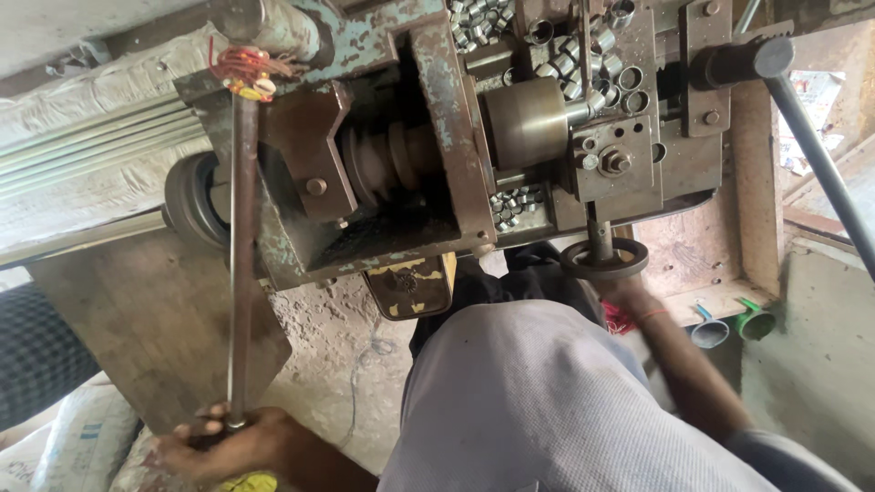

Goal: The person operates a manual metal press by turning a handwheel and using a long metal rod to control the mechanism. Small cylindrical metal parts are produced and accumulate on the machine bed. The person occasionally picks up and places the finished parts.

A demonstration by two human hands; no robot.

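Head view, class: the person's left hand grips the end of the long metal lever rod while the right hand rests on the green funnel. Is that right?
Not quite. The head view shows the right hand at the small handwheel, not the green funnel, which lies apart. The left hand does grip the long metal lever rod.

Lever rod (241,264): long, rusty brown metal bar, running from the near left up to the machine's far left corner, red thread wound round its top end.
Handwheel (604,259): small dark round wheel on a short shaft, near right edge of the machine.
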